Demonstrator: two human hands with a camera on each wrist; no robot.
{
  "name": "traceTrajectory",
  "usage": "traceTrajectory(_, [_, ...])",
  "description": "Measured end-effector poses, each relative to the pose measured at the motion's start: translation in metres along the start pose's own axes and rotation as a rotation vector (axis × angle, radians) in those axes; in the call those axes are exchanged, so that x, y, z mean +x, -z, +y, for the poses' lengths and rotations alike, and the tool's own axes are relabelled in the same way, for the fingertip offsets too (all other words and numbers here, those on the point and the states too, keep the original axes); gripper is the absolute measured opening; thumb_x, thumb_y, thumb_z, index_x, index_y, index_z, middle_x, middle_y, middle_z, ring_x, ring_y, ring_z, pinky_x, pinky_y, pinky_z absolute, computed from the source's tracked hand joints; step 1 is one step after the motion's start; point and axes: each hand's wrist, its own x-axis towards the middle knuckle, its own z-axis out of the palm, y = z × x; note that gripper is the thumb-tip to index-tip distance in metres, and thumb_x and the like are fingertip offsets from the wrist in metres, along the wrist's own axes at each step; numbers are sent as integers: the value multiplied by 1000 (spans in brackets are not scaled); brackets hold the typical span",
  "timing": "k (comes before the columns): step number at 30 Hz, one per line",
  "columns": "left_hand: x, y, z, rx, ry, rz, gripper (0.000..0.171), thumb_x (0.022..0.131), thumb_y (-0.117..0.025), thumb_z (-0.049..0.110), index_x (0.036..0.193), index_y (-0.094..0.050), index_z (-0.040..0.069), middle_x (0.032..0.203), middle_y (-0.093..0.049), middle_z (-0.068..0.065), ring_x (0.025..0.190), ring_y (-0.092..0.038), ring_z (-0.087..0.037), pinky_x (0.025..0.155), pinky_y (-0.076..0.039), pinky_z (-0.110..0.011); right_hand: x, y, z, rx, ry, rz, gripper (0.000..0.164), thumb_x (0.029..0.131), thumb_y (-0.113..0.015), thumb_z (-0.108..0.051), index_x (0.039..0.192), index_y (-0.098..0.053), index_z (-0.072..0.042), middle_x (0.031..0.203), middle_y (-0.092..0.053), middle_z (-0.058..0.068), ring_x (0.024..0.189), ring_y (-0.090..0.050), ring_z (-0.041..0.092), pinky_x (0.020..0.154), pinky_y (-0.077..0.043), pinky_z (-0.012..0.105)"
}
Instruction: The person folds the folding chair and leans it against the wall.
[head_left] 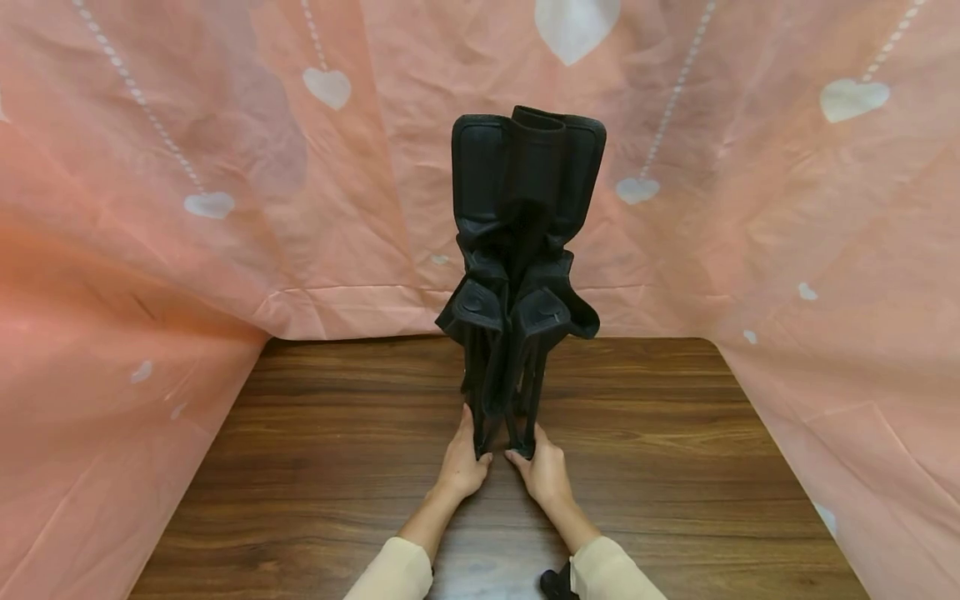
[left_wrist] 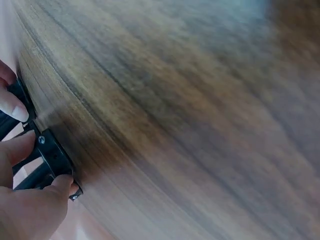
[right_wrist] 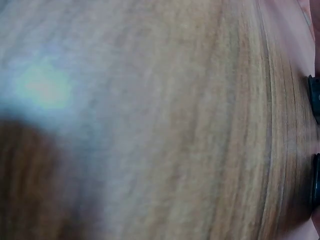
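A folded black camp chair [head_left: 480, 179] stands upright on the table, its fabric bunched over the thin dark legs [head_left: 534, 387]. At its near side, my left hand [head_left: 459, 467] grips the foot end of the left legs, thumb in front. My right hand [head_left: 549, 475] does the same on the right, close beside it. In the left wrist view, the left hand's thumb and finger pinch a black leg bracket [left_wrist: 52, 152] with a screw in it. The right wrist view catches only black foot ends [right_wrist: 316, 185] at its edge.
The dark wood-grain table [head_left: 345, 467] spreads around the chair. Pink cloth [head_left: 375, 208] with white hearts hangs behind and along both sides. A small black object [head_left: 557, 582] lies by the right sleeve [head_left: 611, 571] at the near edge of the head view.
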Motion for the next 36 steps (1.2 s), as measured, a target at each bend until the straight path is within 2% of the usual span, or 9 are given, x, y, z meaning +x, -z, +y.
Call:
traceTrajectory(5, [6,-3,0,4,-10,34,87,86,-66,-4,152,-11,-6,156,-23,-28,140,-34,-43,114,-34,-52,6,-4,0,-14,-1,15,62,77,-82,-18,127,-54,7,101,-71,25,90,-71,37,72,-59,45])
traceTrajectory(12, [16,-2,1,6,0,35,86,87,-65,-5,153,-10,-6,157,-20,-28,141,-32,-43,115,-31,-52,17,-8,0,16,-37,4,62,80,-80,-18,131,-52,5,105,-70,25,96,-70,37,77,-59,46])
traceTrajectory(16, [21,-1,0,31,-16,36,85,88,-65,-4,152,-11,-6,157,-21,-28,140,-34,-43,115,-33,-51,21,-9,1,30,-41,8,61,79,-80,-16,130,-52,6,105,-70,26,95,-70,38,77,-59,47])
traceTrajectory(22, [27,-2,0,51,2,29,82,91,-63,1,154,-9,-1,158,-21,-25,139,-37,-41,114,-36,-49,30,-11,2,18,-51,14,61,80,-80,-17,130,-52,5,105,-70,26,96,-70,39,78,-59,47])
traceTrajectory(32, [34,-4,-1,134,17,79,77,91,-63,3,152,-18,-3,157,-26,-22,134,-45,-39,110,-41,-46,40,-12,-2,17,-81,5,55,80,-79,-17,126,-55,4,102,-71,25,94,-70,38,76,-59,47])
traceTrajectory(36, [37,-6,-1,168,22,96,71,92,-63,6,151,-23,-5,155,-31,-22,132,-48,-38,108,-44,-45,44,-12,-3,-2,-105,2,61,81,-79,-19,131,-53,5,105,-70,28,95,-70,40,76,-59,48])
